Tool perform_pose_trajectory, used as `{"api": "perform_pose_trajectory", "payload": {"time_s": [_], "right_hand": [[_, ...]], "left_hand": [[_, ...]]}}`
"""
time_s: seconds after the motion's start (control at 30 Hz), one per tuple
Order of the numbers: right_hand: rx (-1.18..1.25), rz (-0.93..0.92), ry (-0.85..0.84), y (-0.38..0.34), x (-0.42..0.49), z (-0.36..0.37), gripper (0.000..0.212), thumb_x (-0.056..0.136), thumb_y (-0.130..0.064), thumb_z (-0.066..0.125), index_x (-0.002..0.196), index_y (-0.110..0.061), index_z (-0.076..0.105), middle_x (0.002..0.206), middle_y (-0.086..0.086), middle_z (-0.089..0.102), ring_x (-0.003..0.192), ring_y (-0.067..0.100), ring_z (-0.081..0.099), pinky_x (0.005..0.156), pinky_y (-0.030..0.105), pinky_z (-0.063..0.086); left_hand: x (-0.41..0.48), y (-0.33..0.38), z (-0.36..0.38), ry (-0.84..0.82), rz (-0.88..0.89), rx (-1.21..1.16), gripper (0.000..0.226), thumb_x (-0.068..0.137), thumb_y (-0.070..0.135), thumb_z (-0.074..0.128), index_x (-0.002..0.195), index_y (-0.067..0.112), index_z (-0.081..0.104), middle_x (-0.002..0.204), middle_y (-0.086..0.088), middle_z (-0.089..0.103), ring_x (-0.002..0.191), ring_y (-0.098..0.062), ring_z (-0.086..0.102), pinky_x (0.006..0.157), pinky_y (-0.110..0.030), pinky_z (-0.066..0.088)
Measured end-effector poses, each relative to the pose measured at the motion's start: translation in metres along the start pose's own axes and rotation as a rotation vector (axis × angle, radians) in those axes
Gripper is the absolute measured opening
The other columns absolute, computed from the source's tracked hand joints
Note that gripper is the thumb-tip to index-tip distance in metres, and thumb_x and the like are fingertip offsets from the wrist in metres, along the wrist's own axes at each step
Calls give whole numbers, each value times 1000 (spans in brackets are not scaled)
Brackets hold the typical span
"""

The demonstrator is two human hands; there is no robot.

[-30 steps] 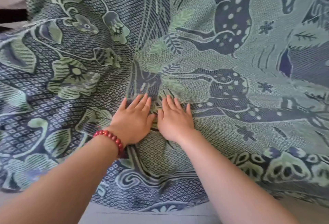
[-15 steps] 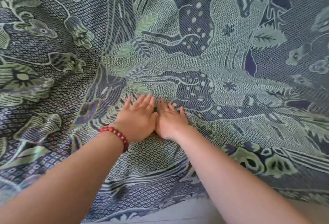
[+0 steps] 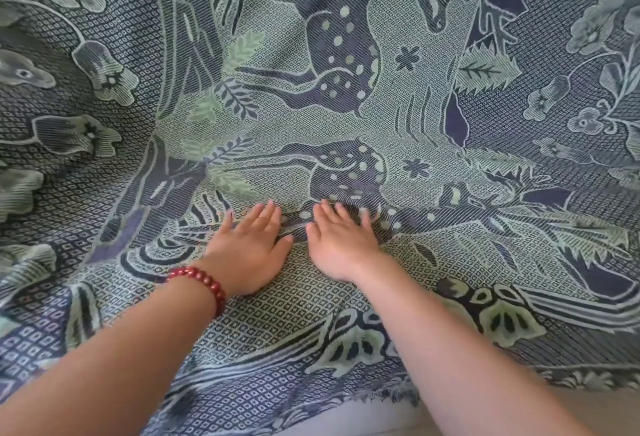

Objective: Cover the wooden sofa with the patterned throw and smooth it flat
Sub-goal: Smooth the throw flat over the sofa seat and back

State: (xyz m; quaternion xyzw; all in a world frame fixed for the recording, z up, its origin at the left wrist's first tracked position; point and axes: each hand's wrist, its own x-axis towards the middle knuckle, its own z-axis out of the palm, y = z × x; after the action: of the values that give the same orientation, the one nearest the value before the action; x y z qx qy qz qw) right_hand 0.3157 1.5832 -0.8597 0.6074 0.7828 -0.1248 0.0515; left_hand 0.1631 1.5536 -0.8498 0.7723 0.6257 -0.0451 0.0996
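Both flat, released palms, left hand [image 3: 247, 252] and right hand [image 3: 341, 245], press side by side on patterned throw [image 3: 398, 117]; unsmoothed cloth spreads left and right.

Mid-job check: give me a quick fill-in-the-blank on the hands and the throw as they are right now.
1. The left hand and the right hand rest palm-____ on the throw.
2. The bracelet sits on the ____ wrist.
3. Its beads are ____ in colour.
4. The spotted animal woven just beyond the hands is a ____.

Missing words: down; left; red; deer.
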Motion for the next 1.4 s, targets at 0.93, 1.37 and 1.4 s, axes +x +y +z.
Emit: {"api": "perform_pose_trajectory", "payload": {"time_s": [0.93,1.37,1.4], "right_hand": [[119,141,2,125,-20,5,63,97,-52,0,149,-22,-20,153,-5,-33,144,16,-23,117,49,-11],[103,118,47,126,-11,3,57,101,-41,6,152,-19,-8,160,-2,-16,148,20,-12,118,50,-6],[90,114,61,128,-9,1,57,102,-40,7,152,-19,-7,160,-2,-15,148,20,-12,118,50,-6]], "left_hand": [[30,107,17,-113,24,-61,102,61,82,-15,141,21,-30,149,11,-32,135,-6,-31,111,-34,-19],[80,144,20,23,-103,-89,65,96,48,4,151,14,-4,159,1,-10,146,-15,-9,117,-45,-4],[82,147,22,47,-99,-98,63,97,46,4,151,15,-3,159,2,-10,146,-14,-9,117,-46,-3]]}}
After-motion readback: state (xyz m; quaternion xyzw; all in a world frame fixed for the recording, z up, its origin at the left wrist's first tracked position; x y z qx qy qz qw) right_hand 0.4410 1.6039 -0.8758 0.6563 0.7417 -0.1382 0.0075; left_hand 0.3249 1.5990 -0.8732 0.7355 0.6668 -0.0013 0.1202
